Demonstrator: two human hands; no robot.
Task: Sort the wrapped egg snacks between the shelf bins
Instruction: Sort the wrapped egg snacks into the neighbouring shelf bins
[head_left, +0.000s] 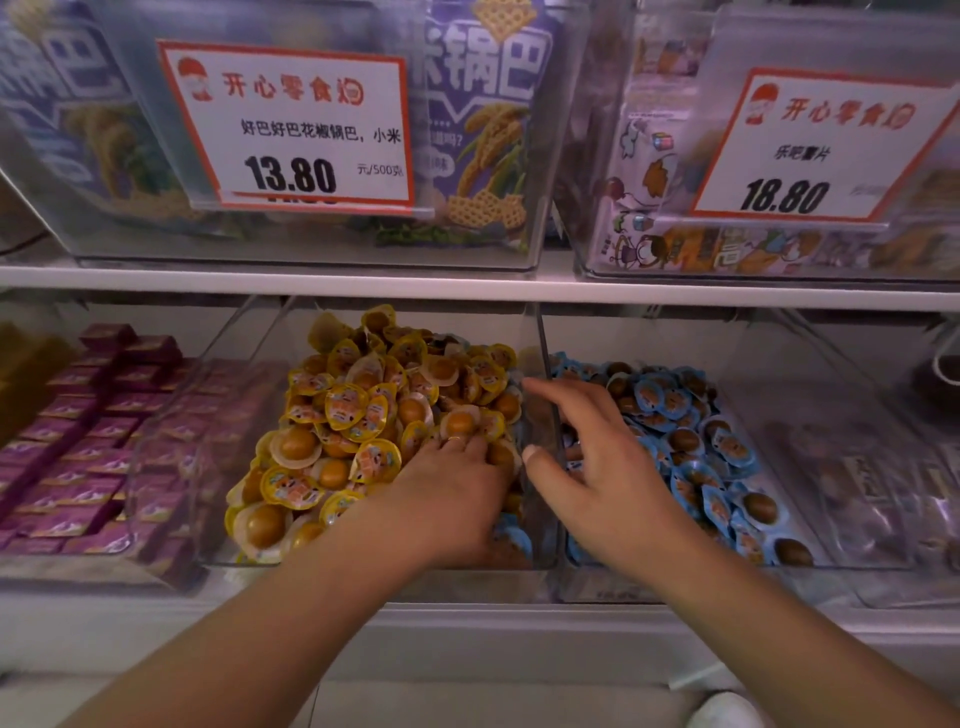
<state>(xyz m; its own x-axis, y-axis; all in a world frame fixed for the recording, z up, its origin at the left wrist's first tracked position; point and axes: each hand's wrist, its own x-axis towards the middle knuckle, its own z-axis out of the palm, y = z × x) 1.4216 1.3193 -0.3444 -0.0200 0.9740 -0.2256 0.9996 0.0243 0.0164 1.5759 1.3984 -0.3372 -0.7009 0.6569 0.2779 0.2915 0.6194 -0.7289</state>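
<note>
Two clear plastic bins stood side by side on the lower shelf (467, 616) at the centre of the frame, parted by a shared transparent wall (545, 415). The left bin (218, 415) held the yellow-wrapped egg snacks (363, 415); the right bin (841, 467) held the blue-wrapped egg snacks (691, 441). The separation by wrapper colour was evidently the sorting rule.

A few stray blue-wrapped pieces (511, 535) lay at the lower right corner of the left bin, against the dividing wall. These appeared to be the items out of place.

The left hand (457, 483) lay palm down on the yellow pile, close to that corner, fingers curled into the snacks. Whether it gripped a piece could not be told, since the fingertips were buried. Its position suggested it was digging for the strays.

The right hand (597, 457) hovered over the left edge of the right bin, just beside the dividing wall, fingers spread and relaxed, holding nothing. It was probably placed there to receive or release a piece across the wall.

Purple boxed snacks (93, 431) filled the neighbouring section at the left of the frame. Price cards (291, 130) hung on the upper bins.
</note>
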